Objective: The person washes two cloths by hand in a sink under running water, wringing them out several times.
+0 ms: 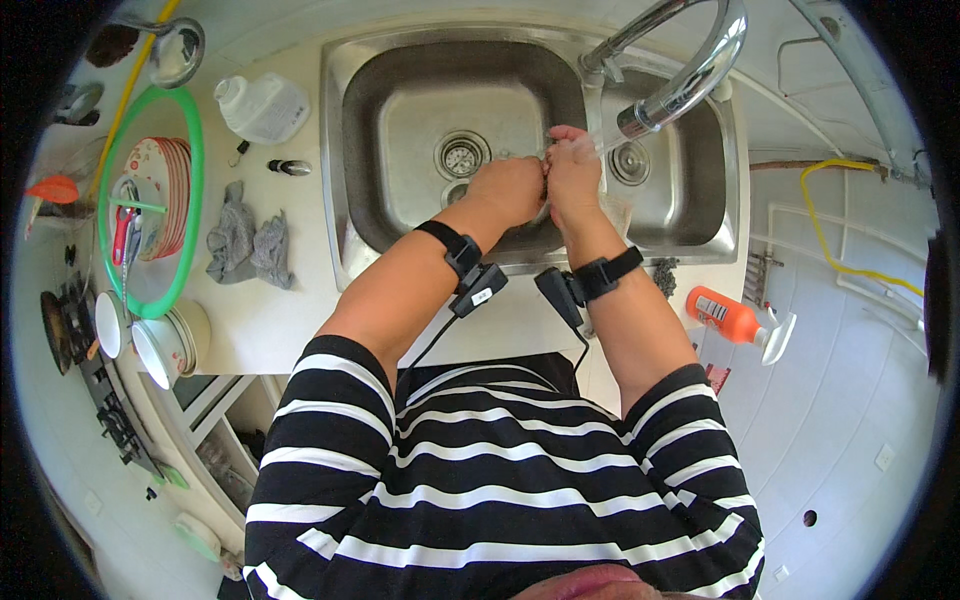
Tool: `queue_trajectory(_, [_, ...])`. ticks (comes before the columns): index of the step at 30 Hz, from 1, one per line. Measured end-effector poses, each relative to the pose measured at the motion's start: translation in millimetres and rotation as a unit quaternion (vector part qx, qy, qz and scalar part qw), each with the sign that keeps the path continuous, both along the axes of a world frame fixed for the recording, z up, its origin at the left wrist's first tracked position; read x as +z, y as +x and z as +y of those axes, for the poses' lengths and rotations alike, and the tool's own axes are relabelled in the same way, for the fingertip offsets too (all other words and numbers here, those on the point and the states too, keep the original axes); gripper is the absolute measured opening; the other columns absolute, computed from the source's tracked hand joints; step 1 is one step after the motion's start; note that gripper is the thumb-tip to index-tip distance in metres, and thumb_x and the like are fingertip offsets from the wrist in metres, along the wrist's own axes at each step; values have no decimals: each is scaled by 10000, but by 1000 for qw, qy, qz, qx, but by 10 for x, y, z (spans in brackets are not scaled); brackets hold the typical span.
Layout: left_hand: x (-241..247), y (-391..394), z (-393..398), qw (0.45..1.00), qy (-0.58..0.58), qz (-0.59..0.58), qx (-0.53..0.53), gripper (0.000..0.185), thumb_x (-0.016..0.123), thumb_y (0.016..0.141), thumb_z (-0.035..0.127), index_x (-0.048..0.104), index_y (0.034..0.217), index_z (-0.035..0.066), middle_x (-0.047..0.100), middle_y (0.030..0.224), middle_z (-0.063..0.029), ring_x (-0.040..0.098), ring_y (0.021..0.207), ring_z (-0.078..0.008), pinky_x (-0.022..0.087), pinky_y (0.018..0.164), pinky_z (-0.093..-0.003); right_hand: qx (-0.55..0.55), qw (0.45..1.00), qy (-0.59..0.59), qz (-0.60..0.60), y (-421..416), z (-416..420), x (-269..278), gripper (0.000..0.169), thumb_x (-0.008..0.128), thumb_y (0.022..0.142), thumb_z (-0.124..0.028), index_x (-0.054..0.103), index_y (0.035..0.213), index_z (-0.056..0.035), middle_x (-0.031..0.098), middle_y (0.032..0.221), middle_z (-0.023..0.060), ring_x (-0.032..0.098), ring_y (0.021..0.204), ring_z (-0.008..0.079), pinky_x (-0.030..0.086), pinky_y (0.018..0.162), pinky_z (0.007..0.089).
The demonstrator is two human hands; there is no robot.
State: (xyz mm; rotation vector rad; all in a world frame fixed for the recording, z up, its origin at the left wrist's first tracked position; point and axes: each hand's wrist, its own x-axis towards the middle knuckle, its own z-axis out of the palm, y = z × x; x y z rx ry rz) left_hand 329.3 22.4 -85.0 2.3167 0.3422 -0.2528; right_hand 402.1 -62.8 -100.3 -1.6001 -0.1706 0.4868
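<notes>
My left hand point(508, 189) and my right hand point(574, 169) meet over the right part of the large steel sink basin point(420, 90), near the divider. The left hand is curled; whether either hand holds something between them is hidden. Water appears to run from the chrome faucet point(639, 120) towards the right hand's fingers. A round drain strainer point(461, 156) lies in the large basin, left of the hands. The smaller basin point(686, 180) with its drain point(630, 163) is to the right. Both wrists bear black straps with small devices.
Left of the sink are a white plastic jug point(264, 109), grey cloths point(244, 244), a green ring-shaped rack point(196, 187) with plates point(176, 199), and bowls point(161, 349). An orange spray bottle point(724, 315) and a dark scouring pad point(664, 277) lie on the right.
</notes>
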Motion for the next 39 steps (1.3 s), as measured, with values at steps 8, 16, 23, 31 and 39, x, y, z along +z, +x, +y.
queue_trajectory(8, [111, -251, 363, 876, -465, -41, 121, 441, 698, 799, 229, 534, 1141, 5, 587, 858, -28, 553, 716, -76, 466, 617, -228, 32, 976, 123, 175, 6, -244, 536, 229, 523, 924, -138, 530, 1116, -12, 581, 892, 37, 561, 821, 139, 468, 759, 275])
queue_trajectory(16, [325, -262, 421, 837, -495, -203, 113, 299, 474, 941, 129, 478, 1224, 35, 605, 929, -34, 566, 825, -89, 448, 785, -230, 248, 963, -102, 16, -19, -452, 410, 334, 575, 873, -118, 522, 1188, -22, 569, 994, 0, 503, 884, 90, 424, 775, 238])
queue_trajectory(23, [10, -510, 340, 893, -414, -120, 131, 450, 646, 848, 133, 418, 1216, 9, 632, 804, -44, 575, 735, -103, 445, 655, -234, 94, 974, 1, 207, -14, -365, 587, 355, 525, 808, -59, 534, 1160, -17, 595, 983, 48, 552, 836, 139, 450, 693, 259])
queue_trajectory(31, [59, -481, 154, 830, -526, -82, 167, 426, 704, 791, 125, 501, 1140, -12, 614, 857, -35, 564, 771, -97, 470, 657, -238, 134, 959, 56, 242, -121, -427, 714, 406, 497, 818, -84, 493, 1223, -49, 573, 1064, 55, 529, 906, 156, 442, 726, 301])
queue_trajectory(39, [36, -393, 17, 768, -627, -97, 94, 309, 679, 783, 85, 567, 1059, 6, 613, 875, -35, 587, 771, -121, 499, 686, -262, 161, 951, 110, 239, -110, -363, 747, 307, 606, 858, -168, 554, 1130, -36, 601, 1016, 63, 560, 917, 142, 466, 791, 289])
